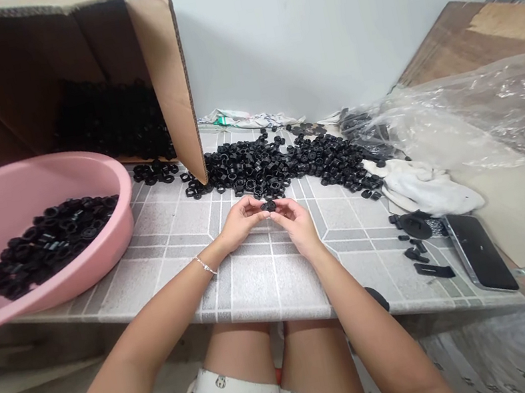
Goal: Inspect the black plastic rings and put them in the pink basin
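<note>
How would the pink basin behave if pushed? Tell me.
The pink basin would probably keep its shape, given its smooth, evenly curved rim. Its black parts might shift, being loosely heaped. That load may also make it resist a light push.

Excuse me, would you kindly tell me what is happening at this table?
A person's left hand and right hand hold a small black part between them, in front of a loose heap of black pieces on the table. More lie in the pink basin at left and the cardboard box behind it.
</note>
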The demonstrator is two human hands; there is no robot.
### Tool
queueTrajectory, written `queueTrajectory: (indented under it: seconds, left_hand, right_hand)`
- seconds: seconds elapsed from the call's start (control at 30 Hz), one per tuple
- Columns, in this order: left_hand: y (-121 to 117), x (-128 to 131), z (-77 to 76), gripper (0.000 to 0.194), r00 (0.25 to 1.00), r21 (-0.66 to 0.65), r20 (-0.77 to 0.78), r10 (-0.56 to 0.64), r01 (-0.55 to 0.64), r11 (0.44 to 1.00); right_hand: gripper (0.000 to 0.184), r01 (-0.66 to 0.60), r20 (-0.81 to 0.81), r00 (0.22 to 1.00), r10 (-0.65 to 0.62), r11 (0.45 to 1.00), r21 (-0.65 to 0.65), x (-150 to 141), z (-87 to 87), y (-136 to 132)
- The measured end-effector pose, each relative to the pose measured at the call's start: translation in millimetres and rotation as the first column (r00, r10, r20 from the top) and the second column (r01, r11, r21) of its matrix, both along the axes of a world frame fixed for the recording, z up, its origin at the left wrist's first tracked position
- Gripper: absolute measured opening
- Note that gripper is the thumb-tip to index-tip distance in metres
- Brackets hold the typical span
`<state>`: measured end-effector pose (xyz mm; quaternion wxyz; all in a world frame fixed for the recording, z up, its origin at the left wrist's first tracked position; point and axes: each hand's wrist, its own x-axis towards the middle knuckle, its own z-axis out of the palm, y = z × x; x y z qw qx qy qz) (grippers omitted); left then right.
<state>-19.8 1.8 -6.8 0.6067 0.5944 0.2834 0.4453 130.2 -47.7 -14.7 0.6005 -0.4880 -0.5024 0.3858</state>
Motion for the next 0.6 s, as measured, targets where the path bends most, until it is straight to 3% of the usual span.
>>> queueTrajectory:
  seconds: [0.13,0.23,0.47,0.6]
  left_hand:
    - [0,1,-0.9,0.038,1.000,-0.019,-0.014,0.024,-0.024,1.000]
    - [1,1,-2.3,0.038,0.999,-0.020,-0.034,0.040,-0.040,0.999]
    - [6,-1,-6.7,0.039,0.998,-0.033,-0.053,0.034,-0.036,0.999]
    - [6,0,-5.2,0.038,0.998,-0.032,-0.048,0.046,-0.048,0.998]
  right_hand:
    - [0.042,0.030,0.075,0.997,-0.034,0.999,0.044,1,-1.5,0]
    - [0.033,-0.003,0.132,0.991,-0.005,0.998,0.057,2,-2.6,-1]
    - [0.034,-0.051,0.147,0.988,0.046,0.998,0.033,-1,-11.0,1]
    - [0.049,-0.048,0.060,0.997,0.048,0.999,0.001,-6,-9.5,0]
